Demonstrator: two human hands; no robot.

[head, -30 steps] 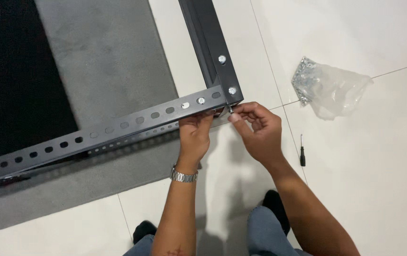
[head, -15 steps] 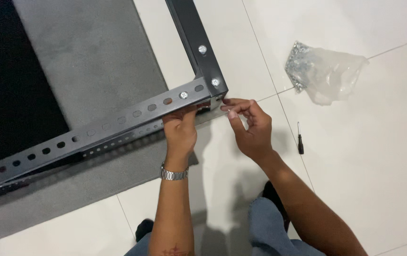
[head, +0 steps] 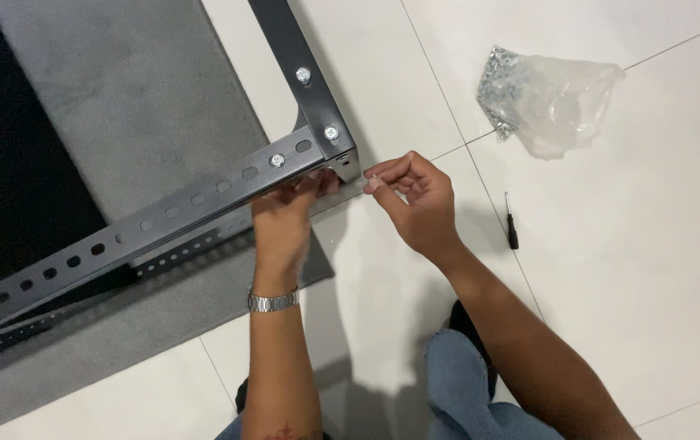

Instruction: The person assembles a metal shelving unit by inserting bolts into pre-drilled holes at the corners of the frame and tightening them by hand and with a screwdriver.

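Note:
A dark slotted metal frame (head: 195,200) lies on the floor, two angle bars joined at a corner (head: 335,151) by silver bolts. My left hand (head: 284,216), with a metal watch on the wrist, reaches under the corner and grips the lower bar from below. My right hand (head: 415,200) sits just right of the corner, thumb and fingers pinched together on something small that I cannot make out.
A clear plastic bag of bolts and nuts (head: 541,94) lies on the white tile floor at the upper right. A small black screwdriver (head: 510,222) lies right of my right hand. A grey mat (head: 121,90) lies under the frame.
My right hand has drawn slightly away from the frame corner. The view has shifted, so the frame and bag sit a little differently.

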